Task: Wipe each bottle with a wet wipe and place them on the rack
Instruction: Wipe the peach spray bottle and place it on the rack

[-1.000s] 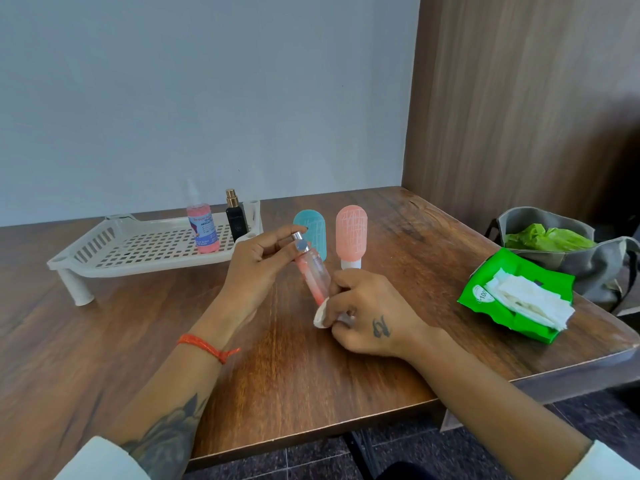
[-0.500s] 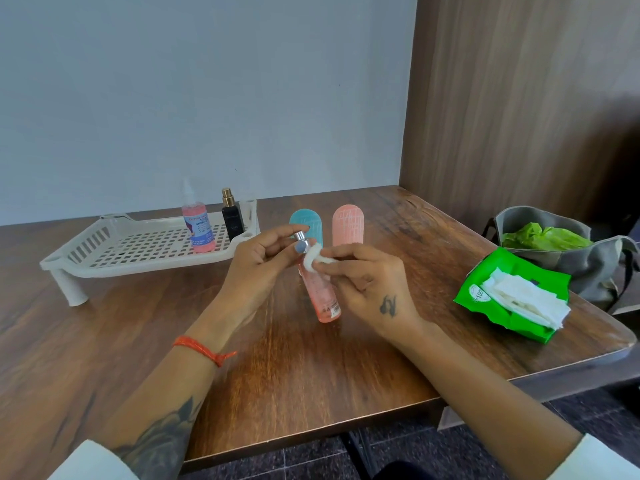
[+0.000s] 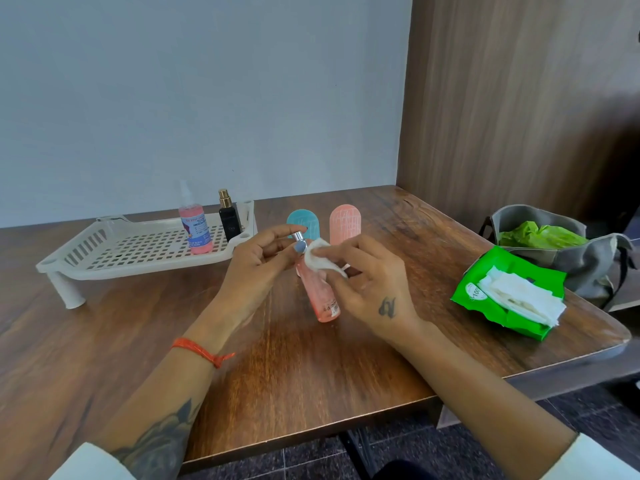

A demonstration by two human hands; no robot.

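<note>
upper body of the pink bottle [image 3: 320, 296] is covered by the wet wipe [image 3: 320, 259] and right hand [image 3: 372, 282]. lower parts of the teal bottle [image 3: 304, 221] and salmon bottle [image 3: 344, 226], just beyond the hands, are hidden. label text on the spray bottle [image 3: 195, 226], far side of the left hand [image 3: 258, 268], is too small to be read. both sleeves are cut by the bottom edge.

We see a dark wooden table [image 3: 311, 375] filling the lower frame. On it, at centre left, stands a white rack [image 3: 114, 252]; near the middle, a teal bottle [image 3: 306, 221] and a pink capsule bottle [image 3: 344, 225]; at right, a green wipes pack [image 3: 498, 306].
</note>
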